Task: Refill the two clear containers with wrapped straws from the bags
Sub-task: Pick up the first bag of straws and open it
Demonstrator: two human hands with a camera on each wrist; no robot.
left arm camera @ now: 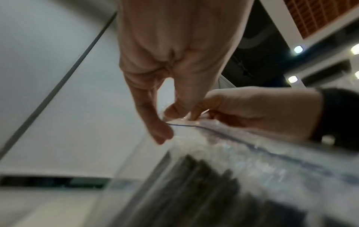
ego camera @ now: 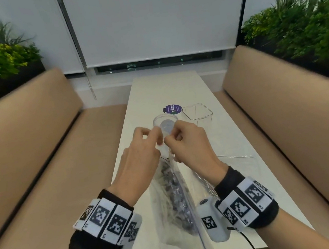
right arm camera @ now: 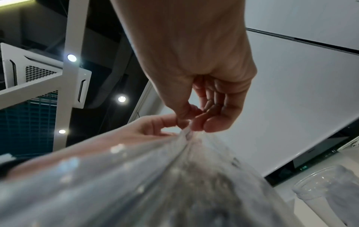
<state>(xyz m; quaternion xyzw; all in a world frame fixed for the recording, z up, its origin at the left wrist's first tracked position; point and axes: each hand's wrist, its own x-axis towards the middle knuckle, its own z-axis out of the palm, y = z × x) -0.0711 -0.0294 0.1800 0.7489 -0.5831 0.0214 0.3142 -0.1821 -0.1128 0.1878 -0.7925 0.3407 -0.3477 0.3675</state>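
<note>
A clear zip bag (ego camera: 175,200) of dark wrapped straws hangs over the white table (ego camera: 175,88), held up by its top edge. My left hand (ego camera: 141,147) and right hand (ego camera: 186,142) pinch that top edge side by side, thumbs against forefingers. In the left wrist view my left hand (left arm camera: 167,119) pinches the bag (left arm camera: 242,169) at its zip line. From the right wrist, my right hand (right arm camera: 191,122) pinches the bag (right arm camera: 155,176) at its crumpled mouth. Behind the hands stand a round clear container (ego camera: 165,122) and a square clear container (ego camera: 197,114); neither shows any straws in it.
A second clear bag (ego camera: 236,160) lies flat on the table at the right. A purple round sticker (ego camera: 172,109) sits behind the containers. Tan bench seats (ego camera: 36,166) flank the table on both sides, with planters behind them.
</note>
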